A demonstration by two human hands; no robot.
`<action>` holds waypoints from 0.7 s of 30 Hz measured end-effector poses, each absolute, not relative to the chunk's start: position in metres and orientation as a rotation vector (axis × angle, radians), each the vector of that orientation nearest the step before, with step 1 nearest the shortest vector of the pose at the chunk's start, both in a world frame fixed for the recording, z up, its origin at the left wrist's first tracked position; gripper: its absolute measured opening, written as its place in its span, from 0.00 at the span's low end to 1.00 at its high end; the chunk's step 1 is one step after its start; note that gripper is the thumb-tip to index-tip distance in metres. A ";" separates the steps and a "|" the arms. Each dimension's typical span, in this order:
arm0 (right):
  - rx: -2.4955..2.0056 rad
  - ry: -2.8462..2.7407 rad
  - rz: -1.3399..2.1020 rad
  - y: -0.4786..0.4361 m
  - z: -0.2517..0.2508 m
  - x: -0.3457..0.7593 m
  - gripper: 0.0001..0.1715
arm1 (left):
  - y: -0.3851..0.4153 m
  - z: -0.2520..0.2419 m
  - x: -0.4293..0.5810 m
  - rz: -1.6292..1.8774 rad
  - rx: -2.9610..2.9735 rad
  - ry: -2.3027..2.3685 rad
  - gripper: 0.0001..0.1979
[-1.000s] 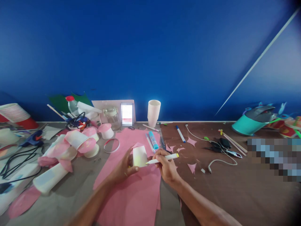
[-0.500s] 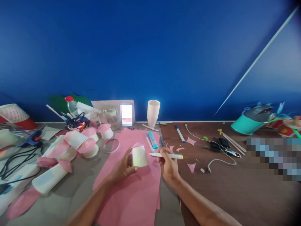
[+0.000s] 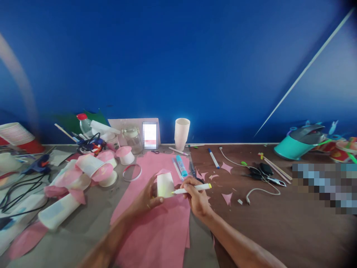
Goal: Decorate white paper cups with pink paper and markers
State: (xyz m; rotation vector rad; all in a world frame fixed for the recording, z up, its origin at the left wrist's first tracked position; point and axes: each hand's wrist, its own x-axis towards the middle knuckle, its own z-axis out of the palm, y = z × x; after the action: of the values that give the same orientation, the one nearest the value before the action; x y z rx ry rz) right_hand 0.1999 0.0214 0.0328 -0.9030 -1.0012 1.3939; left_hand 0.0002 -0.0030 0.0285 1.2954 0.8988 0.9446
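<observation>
My left hand (image 3: 149, 195) grips a small white paper cup (image 3: 165, 184) on its side, with pale yellow colouring on its wall and a bit of pink paper at its far end. Between the fingers of my right hand (image 3: 198, 195) is a white marker (image 3: 205, 186) with a yellow end; its tip is at the cup's lower right edge. Both hands are above a sheet of pink paper (image 3: 150, 234). A light-blue glue stick (image 3: 182, 165) and a slim pen (image 3: 177, 169) lie beyond them on the paper.
Pink-trimmed paper cups (image 3: 92, 166) crowd the left side near a glue gun (image 3: 37, 163). A glass jar (image 3: 132, 139) and a stack of white cups (image 3: 182, 134) stand by the blue wall. On the right lie paper scraps (image 3: 227, 198), a white cable (image 3: 262, 190) and a teal container (image 3: 292, 147).
My right hand has moved slightly left and down, bringing the marker's tip from beside the cup to its lower right edge. My left hand and the cup have stayed put.
</observation>
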 end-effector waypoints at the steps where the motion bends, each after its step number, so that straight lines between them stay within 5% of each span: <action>1: -0.905 -0.996 1.389 0.021 0.033 0.200 0.10 | -0.003 0.028 0.000 0.942 1.294 0.907 0.56; 21: -0.967 -0.904 1.233 0.028 0.023 0.192 0.34 | 0.000 0.018 -0.001 1.012 1.305 0.947 0.51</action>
State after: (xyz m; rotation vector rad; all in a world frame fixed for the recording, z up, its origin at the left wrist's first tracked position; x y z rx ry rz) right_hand 0.1915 0.0284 0.0231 -0.9675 -0.9040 1.2332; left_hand -0.0012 0.0000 0.0180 1.3055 0.9469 1.0116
